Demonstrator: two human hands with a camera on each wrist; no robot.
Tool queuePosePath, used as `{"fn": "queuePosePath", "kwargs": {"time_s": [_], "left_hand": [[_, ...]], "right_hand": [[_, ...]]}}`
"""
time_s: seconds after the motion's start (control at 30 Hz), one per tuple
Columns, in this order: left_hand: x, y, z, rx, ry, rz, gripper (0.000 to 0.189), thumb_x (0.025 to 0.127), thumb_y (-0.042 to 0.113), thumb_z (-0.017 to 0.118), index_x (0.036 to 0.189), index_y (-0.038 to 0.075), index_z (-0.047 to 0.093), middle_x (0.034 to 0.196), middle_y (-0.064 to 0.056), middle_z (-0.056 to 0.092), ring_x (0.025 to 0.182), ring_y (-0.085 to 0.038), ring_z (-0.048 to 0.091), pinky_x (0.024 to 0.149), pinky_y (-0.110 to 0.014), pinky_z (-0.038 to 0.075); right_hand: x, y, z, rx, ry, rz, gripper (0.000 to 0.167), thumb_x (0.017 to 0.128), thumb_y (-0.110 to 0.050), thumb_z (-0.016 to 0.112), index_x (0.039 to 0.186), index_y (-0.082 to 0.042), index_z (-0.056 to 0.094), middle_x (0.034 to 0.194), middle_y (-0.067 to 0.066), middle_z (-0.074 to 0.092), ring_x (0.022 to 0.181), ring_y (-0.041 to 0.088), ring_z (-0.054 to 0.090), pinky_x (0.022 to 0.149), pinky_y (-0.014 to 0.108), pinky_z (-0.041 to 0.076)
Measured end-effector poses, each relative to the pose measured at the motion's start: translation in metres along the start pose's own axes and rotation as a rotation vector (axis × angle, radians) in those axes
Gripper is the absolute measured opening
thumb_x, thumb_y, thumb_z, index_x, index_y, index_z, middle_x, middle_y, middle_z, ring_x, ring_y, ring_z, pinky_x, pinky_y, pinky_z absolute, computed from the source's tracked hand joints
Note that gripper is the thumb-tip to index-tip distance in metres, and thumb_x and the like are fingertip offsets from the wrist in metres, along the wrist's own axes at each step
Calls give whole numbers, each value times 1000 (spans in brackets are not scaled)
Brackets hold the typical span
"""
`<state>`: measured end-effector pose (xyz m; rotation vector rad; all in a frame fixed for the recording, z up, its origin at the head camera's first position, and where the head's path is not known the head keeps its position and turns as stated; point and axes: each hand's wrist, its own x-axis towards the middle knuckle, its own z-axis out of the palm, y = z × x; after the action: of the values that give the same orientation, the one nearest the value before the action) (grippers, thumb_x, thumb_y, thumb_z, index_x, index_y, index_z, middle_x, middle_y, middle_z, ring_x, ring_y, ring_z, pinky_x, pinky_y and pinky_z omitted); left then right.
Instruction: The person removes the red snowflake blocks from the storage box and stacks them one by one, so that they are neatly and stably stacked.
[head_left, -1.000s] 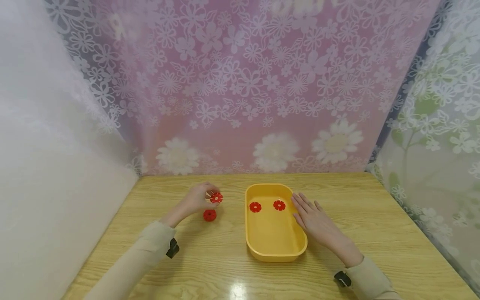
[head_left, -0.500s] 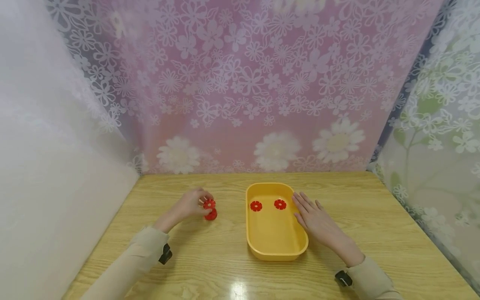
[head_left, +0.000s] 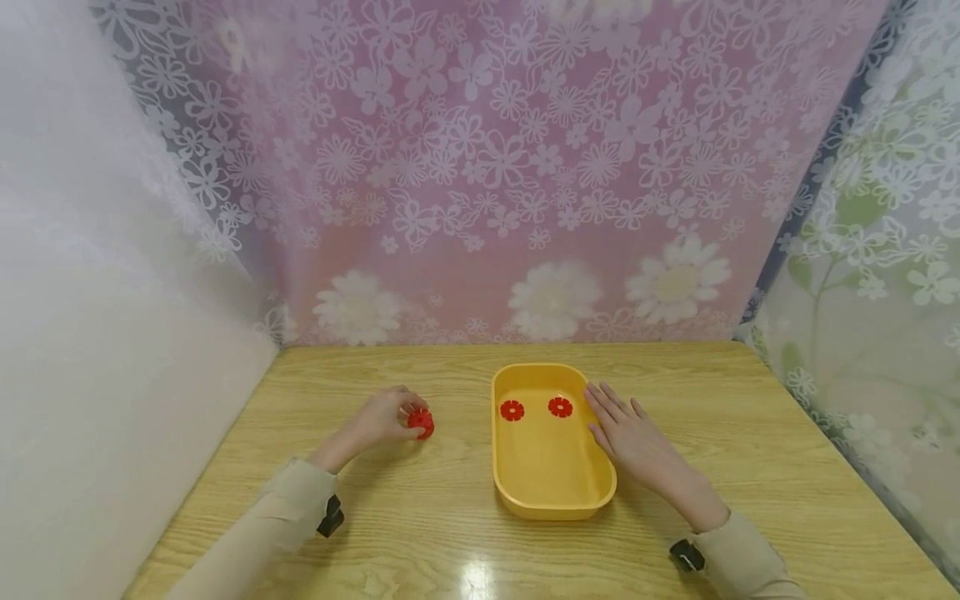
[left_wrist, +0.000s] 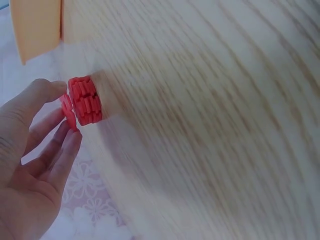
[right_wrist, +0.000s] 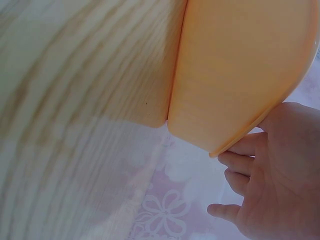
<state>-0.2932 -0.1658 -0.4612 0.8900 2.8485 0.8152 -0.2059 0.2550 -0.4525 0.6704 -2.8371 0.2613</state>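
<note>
My left hand pinches a thin red notched disc between thumb and fingertips, left of the tray. Right at that disc is a short stack of red notched discs on the table; whether the two touch is hard to tell. From the head camera the held disc and the stack merge into one red shape. My right hand lies with straight fingers against the right rim of a yellow plastic tray, holding nothing else. Two red flower-shaped discs, one at left and one at right, show inside the tray's far half.
The wooden table ends at a pink floral curtain behind. A white sheet hangs at the left, and a leafy floral sheet at the right. Dark cameras sit on both wrists.
My left hand has brought the red disc left, then down to the stack, from just above and right of it. The right hand and the tray stay in place.
</note>
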Motion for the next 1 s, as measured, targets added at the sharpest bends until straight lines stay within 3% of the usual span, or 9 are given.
{"fn": "queuePosePath", "kwargs": {"time_s": [0.23, 0.6, 0.83, 1.0], "left_hand": [[-1, 0, 3, 36, 1, 13, 30, 84, 17, 84, 111, 6, 75, 98, -5, 66, 93, -23, 68, 76, -29, 60], [-2, 1, 5, 56, 2, -19, 32, 86, 19, 82, 115, 7, 73, 103, -6, 65, 96, -26, 67, 79, -37, 59], [4, 5, -1, -47, 85, 21, 28, 95, 11, 71, 119, -2, 70, 114, -18, 69, 100, -32, 68, 84, -42, 60], [11, 12, -5, -89, 109, 16, 28, 96, 11, 69, 123, 2, 69, 119, -17, 71, 103, -29, 69, 88, -39, 59]], "right_hand": [[-1, 1, 1, -4, 6, -5, 56, 106, -20, 53, 153, 5, 37, 160, 20, 34, 149, 39, 30, 114, 68, 28], [-1, 2, 1, -2, 7, -9, 57, 106, -20, 53, 154, 6, 36, 160, 21, 35, 149, 39, 30, 114, 68, 28], [-1, 2, 1, -15, 12, -18, 57, 105, -20, 54, 153, 6, 38, 159, 22, 36, 148, 39, 31, 113, 68, 30], [0, 2, 2, -21, 8, -21, 56, 106, -21, 54, 153, 5, 37, 159, 22, 36, 148, 39, 31, 113, 68, 30]]}}
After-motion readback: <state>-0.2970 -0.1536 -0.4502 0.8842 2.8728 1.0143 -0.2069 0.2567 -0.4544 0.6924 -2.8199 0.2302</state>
